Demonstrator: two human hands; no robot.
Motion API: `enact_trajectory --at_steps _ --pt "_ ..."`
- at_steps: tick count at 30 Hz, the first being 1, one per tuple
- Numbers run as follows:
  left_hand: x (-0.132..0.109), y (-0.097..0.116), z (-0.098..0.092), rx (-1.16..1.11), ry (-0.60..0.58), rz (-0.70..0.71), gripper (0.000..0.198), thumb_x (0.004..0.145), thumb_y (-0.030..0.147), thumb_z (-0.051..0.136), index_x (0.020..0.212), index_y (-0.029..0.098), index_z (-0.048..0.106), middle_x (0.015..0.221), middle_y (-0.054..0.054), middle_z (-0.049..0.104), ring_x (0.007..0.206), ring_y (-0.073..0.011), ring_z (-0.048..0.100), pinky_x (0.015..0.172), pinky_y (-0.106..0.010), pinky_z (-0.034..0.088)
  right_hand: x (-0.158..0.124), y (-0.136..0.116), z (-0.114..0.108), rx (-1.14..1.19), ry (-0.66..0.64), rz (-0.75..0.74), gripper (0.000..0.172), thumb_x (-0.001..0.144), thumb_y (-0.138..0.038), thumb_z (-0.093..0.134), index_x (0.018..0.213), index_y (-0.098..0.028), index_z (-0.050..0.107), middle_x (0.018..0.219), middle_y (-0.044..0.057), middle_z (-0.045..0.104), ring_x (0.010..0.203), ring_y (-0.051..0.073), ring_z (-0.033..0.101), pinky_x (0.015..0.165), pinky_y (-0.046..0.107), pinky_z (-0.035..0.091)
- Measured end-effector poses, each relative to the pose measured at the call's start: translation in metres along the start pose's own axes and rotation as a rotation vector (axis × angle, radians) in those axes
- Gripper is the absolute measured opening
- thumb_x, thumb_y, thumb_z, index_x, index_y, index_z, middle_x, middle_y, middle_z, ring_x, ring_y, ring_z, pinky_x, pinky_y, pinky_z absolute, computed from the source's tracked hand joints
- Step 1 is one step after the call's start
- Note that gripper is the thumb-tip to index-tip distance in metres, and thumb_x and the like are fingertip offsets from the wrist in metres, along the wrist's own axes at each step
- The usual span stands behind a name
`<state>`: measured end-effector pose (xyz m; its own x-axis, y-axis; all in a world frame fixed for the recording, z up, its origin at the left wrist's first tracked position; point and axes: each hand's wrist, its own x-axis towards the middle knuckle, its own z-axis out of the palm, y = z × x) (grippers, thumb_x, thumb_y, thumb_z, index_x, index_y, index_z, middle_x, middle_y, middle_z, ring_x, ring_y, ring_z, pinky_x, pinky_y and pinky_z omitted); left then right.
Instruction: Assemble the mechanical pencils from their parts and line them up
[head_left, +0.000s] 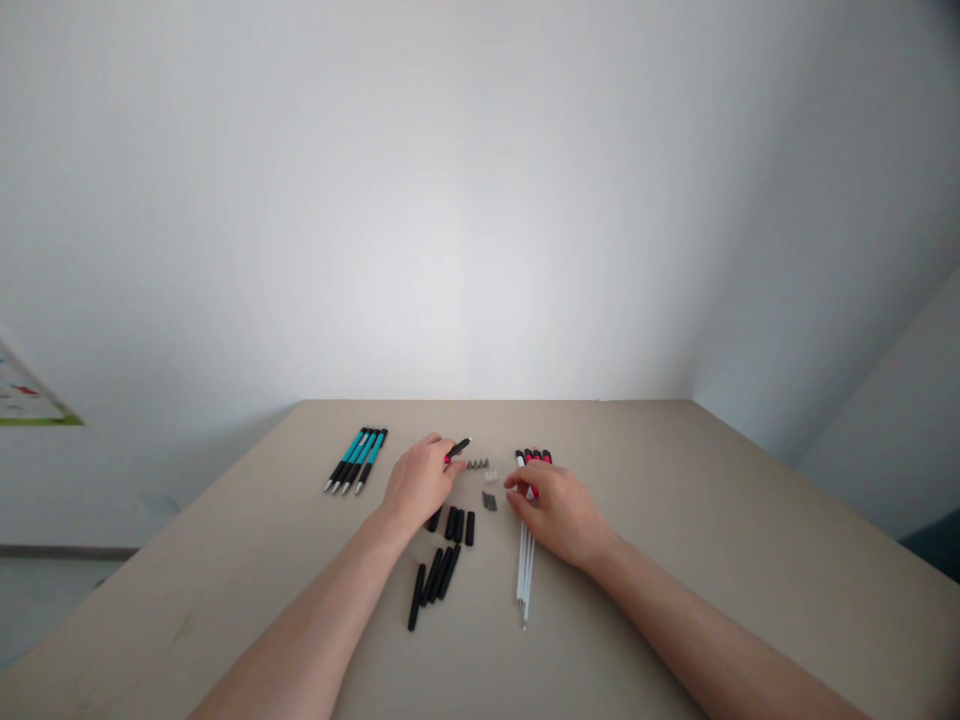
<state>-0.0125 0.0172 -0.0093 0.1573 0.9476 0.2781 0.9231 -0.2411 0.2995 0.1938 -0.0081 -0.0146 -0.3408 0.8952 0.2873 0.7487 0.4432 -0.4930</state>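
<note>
My left hand (418, 484) is closed around a pen part (458, 450) with a black tip and a red band, held just above the table. My right hand (553, 512) rests curled over a row of white refills (524, 575) with red and black ends (534, 457); its fingers pinch at their upper part. Between the hands lie small springs (477, 464), small pale pieces (491, 476) and tiny dark pieces (489, 501). Black pen barrels and grips (439, 572) lie below my left hand.
Several finished teal-and-black pens (358, 460) lie side by side at the back left of the beige table (712, 520). A white wall rises behind the table. A paper with a green edge (26, 400) shows at the far left.
</note>
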Motion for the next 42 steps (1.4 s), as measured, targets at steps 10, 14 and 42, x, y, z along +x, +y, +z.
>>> enact_trajectory --at_steps 10,14,42 --pt "0.005 0.001 0.003 0.055 -0.072 -0.007 0.02 0.087 0.034 0.052 0.088 0.022 0.068 0.093 -0.004 0.065 0.087 -0.0193 0.062 0.074 -0.027 0.045 0.0 -0.002 -0.001 0.003 0.013 -0.004 0.016 0.082 -0.02 0.053 0.085 -0.019 0.068 0.081 0.004 0.066 0.073 0.016 0.06 0.068 0.026 0.042" --pt "0.004 0.003 0.003 0.054 -0.053 0.003 0.019 0.086 0.03 0.053 0.1 0.024 0.064 0.098 -0.005 0.064 0.089 -0.0196 0.062 0.074 -0.027 0.045 0.0 -0.002 -0.001 -0.004 0.012 -0.003 0.016 0.082 -0.02 0.054 0.086 -0.02 0.069 0.08 0.003 0.066 0.074 0.016 0.06 0.069 0.027 0.042" --pt "-0.014 0.03 -0.003 -0.328 -0.032 0.232 0.043 0.088 0.046 0.045 0.057 0.017 0.044 0.055 0.004 0.043 0.052 -0.0097 0.039 0.051 -0.022 0.025 0.002 -0.007 0.0 0.149 0.153 -0.12 0.01 0.085 -0.018 0.053 0.081 -0.021 0.062 0.074 0.001 0.068 0.069 0.016 0.061 0.065 0.025 0.042"
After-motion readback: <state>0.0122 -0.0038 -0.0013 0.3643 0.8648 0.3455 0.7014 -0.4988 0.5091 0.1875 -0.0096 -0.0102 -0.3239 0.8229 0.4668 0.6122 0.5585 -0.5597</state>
